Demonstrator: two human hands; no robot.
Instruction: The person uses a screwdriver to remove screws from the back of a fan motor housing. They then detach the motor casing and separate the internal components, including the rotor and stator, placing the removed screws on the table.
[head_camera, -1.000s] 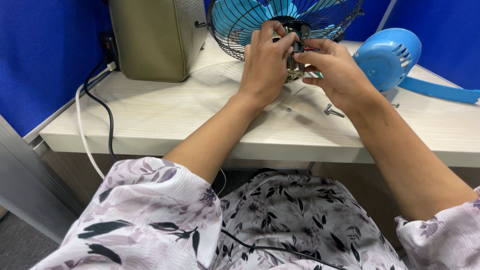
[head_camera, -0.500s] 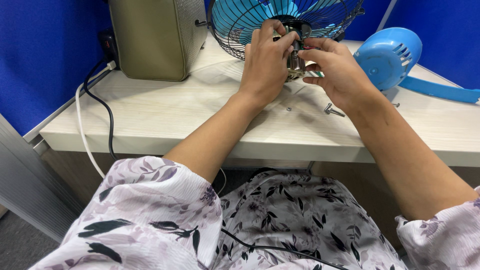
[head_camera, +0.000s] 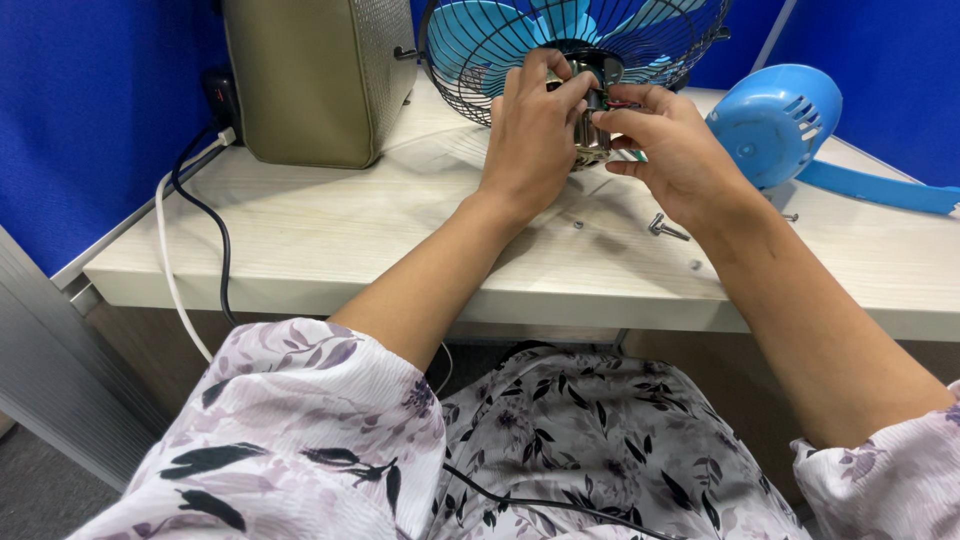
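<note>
With your left hand (head_camera: 535, 135) and right hand (head_camera: 672, 150) both clenched on the fan motor (head_camera: 592, 135) at twelve o'clock, a slip can knock the loose screw (head_camera: 668, 230) off the tabletop (head_camera: 330, 230)

A light wood-grain desk (head_camera: 330, 230) spans the view, bounded by blue partition panels (head_camera: 90, 110) at the far left and far right. An olive-grey box-shaped appliance with a perforated side (head_camera: 315, 75) stands at the far left of the desk; just left of it, a white cable (head_camera: 165, 250) and a black cable (head_camera: 215, 235) run down over the desk's left edge. At the right, a round blue plastic housing with slots (head_camera: 770, 120) lies beside a flat blue plastic strip (head_camera: 880, 188), and a loose bolt (head_camera: 665, 229) plus small screws (head_camera: 695, 265) rest nearer on the desk.
</note>
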